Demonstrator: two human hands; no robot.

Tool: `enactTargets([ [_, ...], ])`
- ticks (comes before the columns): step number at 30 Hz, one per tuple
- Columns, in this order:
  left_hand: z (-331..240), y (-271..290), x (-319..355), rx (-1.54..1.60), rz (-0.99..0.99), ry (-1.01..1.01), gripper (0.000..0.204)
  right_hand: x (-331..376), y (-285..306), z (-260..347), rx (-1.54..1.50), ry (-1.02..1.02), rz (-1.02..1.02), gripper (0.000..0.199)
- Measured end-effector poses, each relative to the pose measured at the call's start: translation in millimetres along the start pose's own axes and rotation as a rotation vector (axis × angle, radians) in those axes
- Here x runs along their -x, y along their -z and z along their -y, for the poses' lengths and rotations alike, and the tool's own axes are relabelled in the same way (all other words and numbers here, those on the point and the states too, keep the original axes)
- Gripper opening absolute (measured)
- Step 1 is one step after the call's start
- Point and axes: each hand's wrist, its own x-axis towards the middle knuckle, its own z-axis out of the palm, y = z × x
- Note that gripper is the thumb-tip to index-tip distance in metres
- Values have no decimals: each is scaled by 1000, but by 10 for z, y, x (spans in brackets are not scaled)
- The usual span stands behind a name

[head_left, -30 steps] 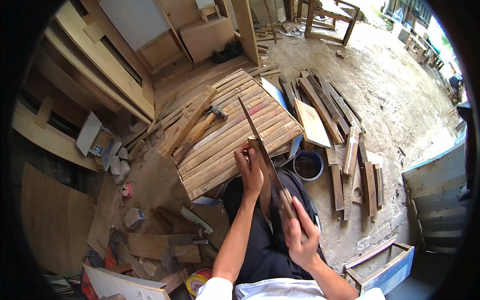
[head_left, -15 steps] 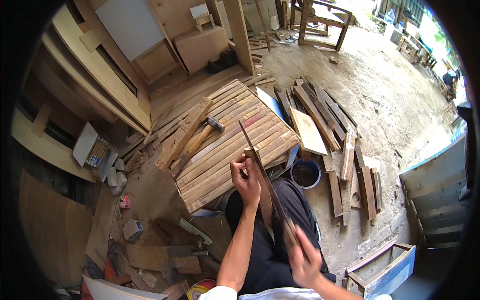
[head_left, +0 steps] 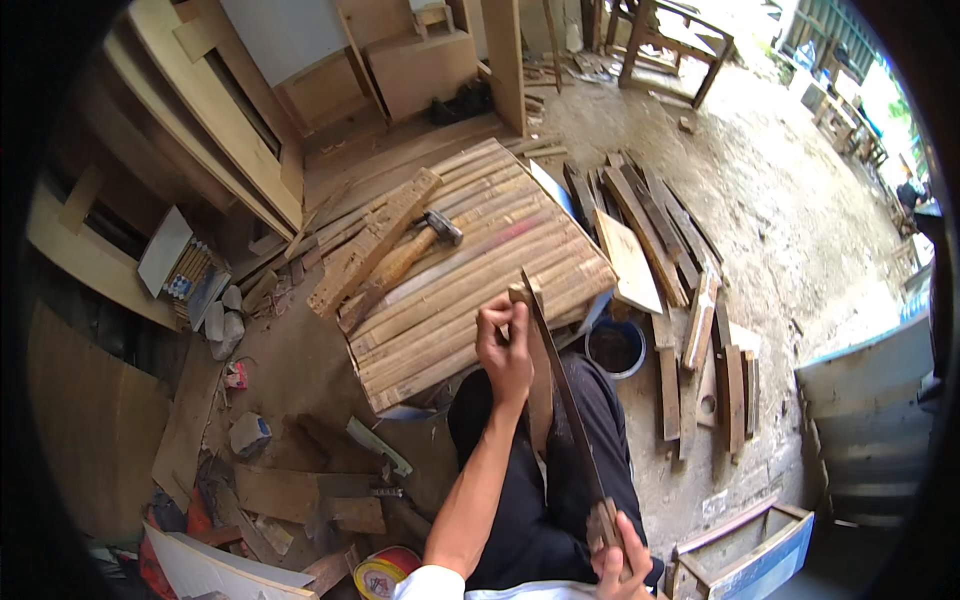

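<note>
My left hand (head_left: 506, 350) is closed on the upper end of a wood piece (head_left: 541, 400) that slants down between my knees. Its fingers are curled beside the top of the wood. My right hand (head_left: 624, 562), low by my right thigh, grips the wooden handle of a handsaw (head_left: 572, 395). The long dark blade, seen almost edge-on, runs up and leftward along the wood's right side, its tip just past the wood's top end. I cannot make out the teeth. In front lies a low slatted wooden table (head_left: 480, 280) bearing a hammer (head_left: 435, 230) and a rough wood block (head_left: 375, 243).
A blue-rimmed bucket (head_left: 615, 348) stands by my right knee. Several timber offcuts (head_left: 640, 225) lie to the right of the table. An open wooden drawer-like box (head_left: 745, 555) sits at lower right. Wood scraps (head_left: 300, 495) litter the lower left, and cabinet frames (head_left: 215, 110) lean at the upper left.
My right hand has drawn the saw back toward my body, so its tip is now close to the wood's top end. My left hand keeps its grip. The whole view has shifted slightly.
</note>
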Motion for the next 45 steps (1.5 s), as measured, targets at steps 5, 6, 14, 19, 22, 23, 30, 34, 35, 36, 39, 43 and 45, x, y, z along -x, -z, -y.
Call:
enactTargets([
  [5, -52, 10, -55, -77, 3, 4, 20, -1611, -614, -346, -24, 50, -54, 42],
  [6, -69, 12, -91, -99, 22, -15, 19, -1928, -764, -425, -239, -40, -34, 42],
  [14, -48, -5, -81, -99, 91, -74, 21, -366, -138, -41, -172, -245, -17, 49],
  [19, -10, -15, -84, -127, 41, 1, 23, -549, -206, 2, -95, 100, -33, 46],
  [22, -46, -26, -133, -100, 42, 20, 22, -1741, -639, -221, -197, -53, 0, 42],
  [23, -71, -18, -142, -66, 55, 49, 21, -2057, -774, -277, -206, -46, 13, 41],
  [30, -64, -28, -111, -114, 24, 14, 24, -396, -108, 96, -152, -112, 42, 38],
  [34, -11, -37, -82, -74, -8, 68, 23, -422, -79, 53, -76, 104, 24, 46],
  [35, 0, -41, -94, -65, -2, 62, 23, -633, -201, 21, -28, 110, 24, 46],
  [36, 0, -31, -96, -60, -3, 47, 22, -922, -406, -68, -92, 22, 24, 45],
  [39, -34, 7, -140, 29, -38, 207, 21, -1437, -767, -158, -53, 111, 59, 46],
  [43, -64, -55, -109, -93, -9, 45, 21, -1240, -589, -251, -78, -191, 38, 38],
  [45, -81, -104, -61, -190, 19, 68, 22, -929, -376, -244, -93, -289, 79, 38],
])
